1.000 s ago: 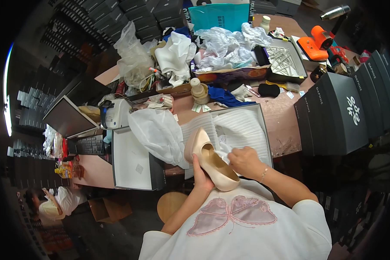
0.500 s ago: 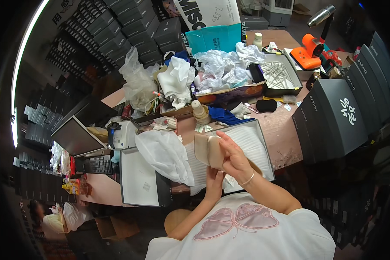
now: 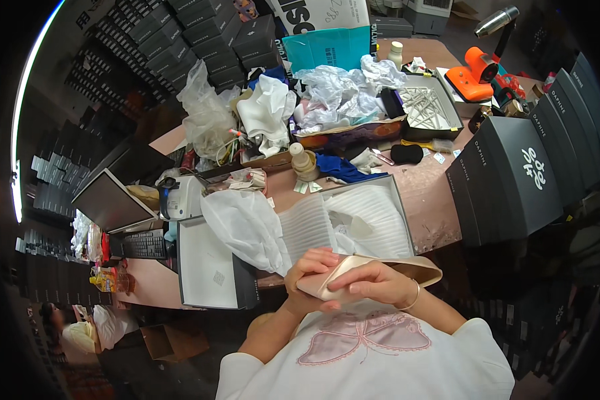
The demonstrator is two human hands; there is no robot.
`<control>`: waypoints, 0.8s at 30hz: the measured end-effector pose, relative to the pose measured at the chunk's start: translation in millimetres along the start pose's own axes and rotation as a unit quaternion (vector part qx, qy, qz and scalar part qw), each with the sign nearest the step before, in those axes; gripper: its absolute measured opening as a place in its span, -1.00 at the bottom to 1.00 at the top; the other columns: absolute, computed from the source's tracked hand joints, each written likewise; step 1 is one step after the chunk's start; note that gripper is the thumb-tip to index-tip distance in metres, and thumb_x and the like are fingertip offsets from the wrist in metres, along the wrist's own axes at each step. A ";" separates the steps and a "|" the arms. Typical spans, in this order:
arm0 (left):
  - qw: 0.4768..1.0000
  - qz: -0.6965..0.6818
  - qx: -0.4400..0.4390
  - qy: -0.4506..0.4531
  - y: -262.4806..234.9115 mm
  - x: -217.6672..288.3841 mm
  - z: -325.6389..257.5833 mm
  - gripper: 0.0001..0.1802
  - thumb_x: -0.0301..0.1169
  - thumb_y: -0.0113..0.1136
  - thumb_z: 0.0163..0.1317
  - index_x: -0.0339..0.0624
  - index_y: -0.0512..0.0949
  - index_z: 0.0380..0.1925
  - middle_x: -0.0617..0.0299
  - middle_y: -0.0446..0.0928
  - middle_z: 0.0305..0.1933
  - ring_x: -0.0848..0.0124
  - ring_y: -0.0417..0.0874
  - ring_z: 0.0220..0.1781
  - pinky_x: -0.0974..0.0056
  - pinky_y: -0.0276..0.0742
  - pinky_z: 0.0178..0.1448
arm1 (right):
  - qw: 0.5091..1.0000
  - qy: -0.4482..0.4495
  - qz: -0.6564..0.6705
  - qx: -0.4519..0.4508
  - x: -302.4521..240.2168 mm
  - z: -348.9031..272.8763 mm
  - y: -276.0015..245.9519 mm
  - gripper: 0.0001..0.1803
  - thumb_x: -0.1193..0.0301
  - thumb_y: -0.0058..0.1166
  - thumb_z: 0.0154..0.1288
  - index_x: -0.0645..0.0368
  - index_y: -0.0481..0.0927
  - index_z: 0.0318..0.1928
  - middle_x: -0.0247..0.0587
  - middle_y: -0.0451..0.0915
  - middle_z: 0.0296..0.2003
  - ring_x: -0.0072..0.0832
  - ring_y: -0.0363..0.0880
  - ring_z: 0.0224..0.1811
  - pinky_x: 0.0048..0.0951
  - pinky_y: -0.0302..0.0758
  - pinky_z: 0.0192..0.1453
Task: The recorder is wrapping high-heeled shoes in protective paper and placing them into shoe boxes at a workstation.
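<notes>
Close to my chest, in front of the table, I hold a beige shoe (image 3: 420,266) sideways, its toe toward the left and its open heel end to the right. My left hand (image 3: 308,275) is wrapped round the toe end. My right hand (image 3: 382,283) lies over the shoe's side, fingers bent and pressed against it. Just beyond, an open shoe box (image 3: 405,220) holds white ribbed padding (image 3: 305,225) and crumpled tissue paper. Its white-lined lid (image 3: 209,267) sits to the left, with a sheet of white tissue (image 3: 243,223) draped partly over it.
A white bottle (image 3: 303,160) and blue cloth (image 3: 340,169) stand behind the box. Crumpled plastic and paper fill the table's back. Dark shoe boxes (image 3: 500,180) are stacked at right. A monitor (image 3: 113,201), keyboard and label printer (image 3: 181,199) are at left; another person sits lower left.
The shoe has come down from above the box toward my chest and turned sideways. My left hand has moved from beneath it to its toe end; my right hand has lowered with it.
</notes>
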State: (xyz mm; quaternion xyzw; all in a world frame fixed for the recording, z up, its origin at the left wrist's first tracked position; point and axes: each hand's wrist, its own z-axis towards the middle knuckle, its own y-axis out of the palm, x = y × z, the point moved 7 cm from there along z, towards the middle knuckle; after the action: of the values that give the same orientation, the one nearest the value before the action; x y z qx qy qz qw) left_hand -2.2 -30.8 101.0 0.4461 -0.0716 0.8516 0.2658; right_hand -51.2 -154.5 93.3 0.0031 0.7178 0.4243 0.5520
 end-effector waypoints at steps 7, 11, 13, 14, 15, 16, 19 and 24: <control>0.911 -0.105 0.077 -0.391 -69.8 -78.8 6.4 -0.39 -0.06 0.55 -0.11 -0.22 0.47 -0.22 0.16 0.60 -0.22 0.48 0.63 -0.22 0.39 0.58 -0.13 | 0.932 0.000 -0.359 0.037 -10.7 -5.1 6.3 -0.28 0.29 0.06 0.37 0.07 0.06 0.44 0.03 0.41 0.17 -0.30 0.41 0.21 -0.35 0.30 0.31; 0.854 -0.188 0.059 -0.482 -66.4 -100.9 4.3 -0.42 0.03 0.40 0.05 -0.23 0.50 -0.17 0.19 0.60 -0.24 0.46 0.65 -0.24 0.34 0.61 -0.14 | 0.753 -0.029 -0.654 -0.070 -1.1 -2.9 -1.1 -0.25 -0.06 -0.18 0.41 0.25 0.11 0.35 0.15 0.34 0.18 -0.07 0.28 0.30 0.06 -0.11 0.49; 0.843 -0.180 0.041 -0.505 -59.7 -117.9 -11.0 -0.47 0.01 0.30 0.17 -0.24 0.52 -0.14 0.20 0.60 -0.22 0.45 0.64 -0.20 0.33 0.61 -0.13 | 0.781 -0.052 -0.619 -0.056 14.3 8.0 -10.8 -0.20 -0.16 -0.37 0.41 0.34 0.17 0.29 0.18 0.31 0.17 -0.03 0.20 0.35 0.23 -0.31 0.47; 0.830 -0.188 0.047 -0.523 -57.8 -125.8 -19.2 -0.49 0.01 0.27 0.19 -0.24 0.52 -0.15 0.20 0.60 -0.22 0.45 0.64 -0.19 0.33 0.61 -0.13 | 0.770 -0.072 -0.632 -0.044 22.6 13.0 -21.2 -0.20 -0.16 -0.39 0.42 0.36 0.19 0.27 0.19 0.31 0.15 -0.02 0.19 0.35 0.25 -0.31 0.46; 0.816 -0.195 0.054 -0.542 -53.6 -128.8 -24.6 -0.50 0.01 0.25 0.21 -0.24 0.53 -0.15 0.20 0.60 -0.22 0.45 0.64 -0.18 0.33 0.61 -0.13 | 0.760 -0.090 -0.643 -0.033 30.9 17.0 -30.5 -0.21 -0.16 -0.41 0.42 0.37 0.22 0.25 0.21 0.31 0.14 -0.01 0.18 0.35 0.27 -0.31 0.45; 0.825 -0.171 0.065 -0.535 -48.6 -130.2 -23.9 -0.53 0.01 0.19 0.27 -0.23 0.54 -0.19 0.21 0.60 -0.22 0.46 0.64 -0.22 0.34 0.60 -0.16 | 0.761 -0.044 -0.644 -0.070 43.5 23.9 -43.3 -0.19 -0.16 -0.47 0.43 0.44 0.33 0.15 0.25 0.35 0.05 0.03 0.17 0.34 0.32 -0.36 0.43; 0.801 -0.148 0.063 -0.576 -60.0 -143.8 -27.6 -0.55 -0.01 0.14 0.31 -0.23 0.54 -0.19 0.21 0.60 -0.22 0.47 0.63 -0.25 0.34 0.60 -0.18 | 0.721 0.150 -0.663 -0.136 62.2 55.7 -61.1 -0.21 -0.12 -0.48 0.45 0.47 0.44 0.04 0.30 0.39 0.00 0.04 0.18 0.33 0.32 -0.37 0.43; 0.779 -0.109 0.124 -0.605 -93.6 -142.0 -44.1 -0.43 0.11 0.15 0.24 -0.24 0.50 -0.15 0.16 0.58 -0.26 0.41 0.64 -0.30 0.32 0.60 -0.23 | 0.833 0.085 -0.545 -0.042 87.6 90.8 -49.9 -0.12 -0.16 -0.62 0.44 0.48 0.45 0.08 0.41 0.42 0.05 0.09 0.19 0.32 0.29 -0.31 0.43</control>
State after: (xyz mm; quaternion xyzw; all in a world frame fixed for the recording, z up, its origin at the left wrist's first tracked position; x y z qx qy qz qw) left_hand 79.8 9.2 -49.1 0.9037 -0.0623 0.3729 0.2010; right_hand 9.9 -90.1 -9.2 -0.4479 0.6288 0.0831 0.6302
